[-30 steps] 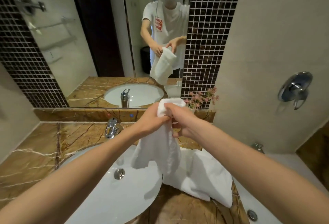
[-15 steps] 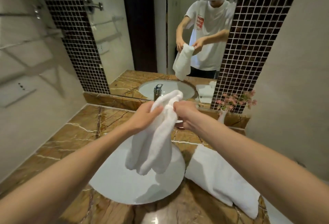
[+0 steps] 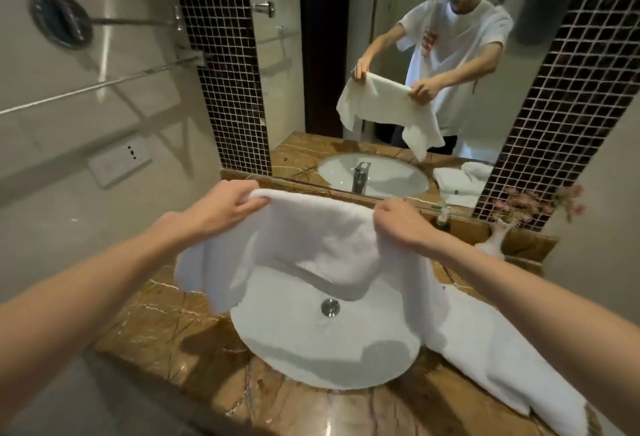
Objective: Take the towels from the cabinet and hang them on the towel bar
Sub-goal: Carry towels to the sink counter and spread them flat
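A white towel (image 3: 311,238) hangs spread out above the sink, held by its top edge. My left hand (image 3: 221,207) grips the left end of that edge and my right hand (image 3: 398,224) grips the right end, about a towel's width apart. A second white towel (image 3: 498,359) lies folded on the brown marble counter at the right, partly under my right forearm. The towel bar (image 3: 104,85) is a thin metal rod on the left wall, above and to the left of my left hand. The cabinet is out of view.
A white round sink (image 3: 322,349) with a metal drain sits below the towel. The mirror (image 3: 398,89) behind it reflects a person and the tap. A round wall mirror on an arm (image 3: 62,20), a wall socket (image 3: 117,162) and a vase of pink flowers (image 3: 512,214) are nearby.
My hands have moved apart and spread the bunched towel out wide. The view has swung left, bringing the left wall and its towel bar into sight.
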